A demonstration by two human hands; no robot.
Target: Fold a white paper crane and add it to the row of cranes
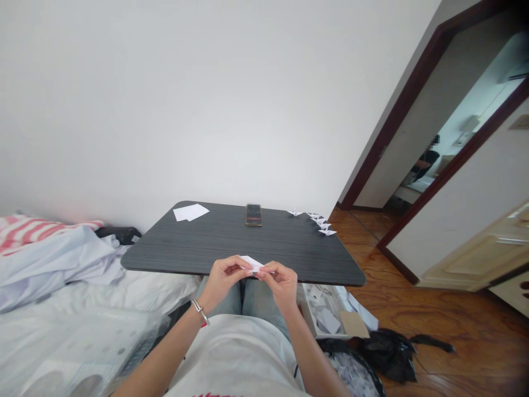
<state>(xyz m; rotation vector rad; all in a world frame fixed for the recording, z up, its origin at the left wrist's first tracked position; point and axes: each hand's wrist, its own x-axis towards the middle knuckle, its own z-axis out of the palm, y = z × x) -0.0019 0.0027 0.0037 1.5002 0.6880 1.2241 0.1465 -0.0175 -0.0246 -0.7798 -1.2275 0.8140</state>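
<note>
Between my two hands is a small folded piece of white paper [251,263], held just above the table's near edge. My left hand [225,279] pinches its left side between thumb and fingers. On the other side, my right hand [279,281] grips the lower right corner in the same way. The fingertips cover part of the folds. Several white paper cranes [321,223] stand along the right end of the dark table [215,242]. At the table's far left lie flat sheets of white paper [190,212], overlapping.
A phone [253,215] lies near the wall. Below the table at right are an open box [326,317], a bag of paper scraps [351,372] and a black plastic bag [390,353]. Bedding and clothes [61,253] lie left. Through the doorway, a person [427,162] is partly visible.
</note>
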